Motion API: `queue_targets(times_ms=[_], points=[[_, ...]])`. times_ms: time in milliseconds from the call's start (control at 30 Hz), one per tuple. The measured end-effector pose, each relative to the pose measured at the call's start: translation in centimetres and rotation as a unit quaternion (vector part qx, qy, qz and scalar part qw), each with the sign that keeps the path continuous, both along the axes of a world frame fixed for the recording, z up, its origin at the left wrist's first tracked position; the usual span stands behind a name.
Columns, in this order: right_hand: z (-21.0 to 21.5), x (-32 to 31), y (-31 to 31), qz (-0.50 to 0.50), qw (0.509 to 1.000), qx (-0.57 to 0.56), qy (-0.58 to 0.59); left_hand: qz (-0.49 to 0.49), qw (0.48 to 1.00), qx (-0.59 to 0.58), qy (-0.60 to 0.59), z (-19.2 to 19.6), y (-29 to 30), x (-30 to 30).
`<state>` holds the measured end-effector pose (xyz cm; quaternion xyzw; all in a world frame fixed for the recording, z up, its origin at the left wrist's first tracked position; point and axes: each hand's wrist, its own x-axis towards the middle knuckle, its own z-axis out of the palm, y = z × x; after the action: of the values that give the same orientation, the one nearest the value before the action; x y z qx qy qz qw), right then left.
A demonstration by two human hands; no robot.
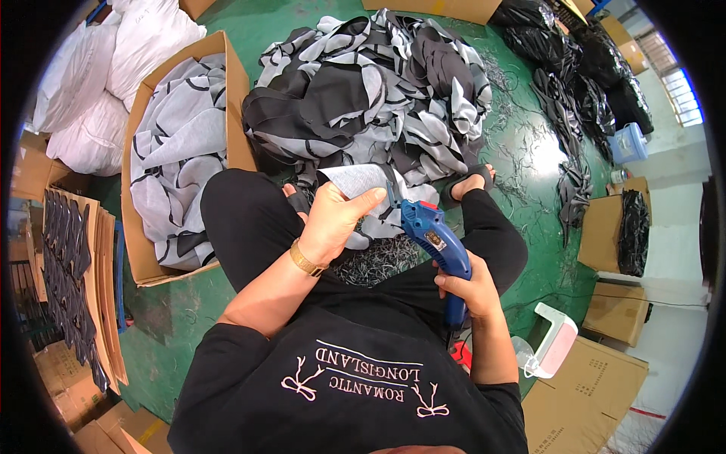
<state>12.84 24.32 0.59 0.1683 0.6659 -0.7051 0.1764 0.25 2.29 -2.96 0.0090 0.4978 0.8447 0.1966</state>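
My right hand [470, 286] is wrapped round the handle of blue electric scissors [435, 233], which have a red patch near the head. Their cutting head meets the edge of a grey fabric piece [355, 180]. Pinched between thumb and fingers, that fabric hangs from my left hand [334, 219], with the thumb pointing toward the cutter. Beyond my hands lies a large heap of grey and black fabric pieces [333, 102]. Thin fabric trimmings [378, 262] are piled on the floor between my legs.
To the left stands an open cardboard box [236, 106] filled with grey fabric, with white sacks [147, 49] behind it. Black plastic bags [541, 45] lie at the far right. A pink-and-white device [556, 346] stands by my right elbow, near a flat cardboard sheet [586, 393].
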Motion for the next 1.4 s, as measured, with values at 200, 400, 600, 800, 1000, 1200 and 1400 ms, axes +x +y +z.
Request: queue_targets(times_ms=[200,400,600,800,1000,1200,1400], points=[[0.3,-0.2,0.2,0.012,1.000,-0.010,0.003,-0.022,0.996,-0.034,0.085,0.2,-0.8,0.1],[1.4,-0.7,0.4,0.022,1.000,0.009,0.006,-0.068,0.986,-0.087,0.125,1.2,-1.5,0.2],[1.6,-2.1,0.0,-0.003,0.999,-0.015,0.029,-0.097,0.978,-0.105,0.149,1.6,-1.3,0.7],[1.5,-2.5,0.0,-0.030,0.996,-0.041,0.074,-0.051,0.997,-0.026,0.045,0.7,-1.2,0.6],[1.7,-0.3,0.0,0.013,1.000,0.007,0.003,-0.027,0.997,-0.025,0.067,0.0,-1.0,0.6],[1.6,0.4,0.4,0.016,0.999,0.019,-0.020,-0.045,0.980,-0.118,0.156,0.1,-1.2,0.6],[1.2,0.4,0.4,0.011,1.000,0.003,-0.007,-0.063,0.976,-0.124,0.169,0.8,-1.3,0.9]])
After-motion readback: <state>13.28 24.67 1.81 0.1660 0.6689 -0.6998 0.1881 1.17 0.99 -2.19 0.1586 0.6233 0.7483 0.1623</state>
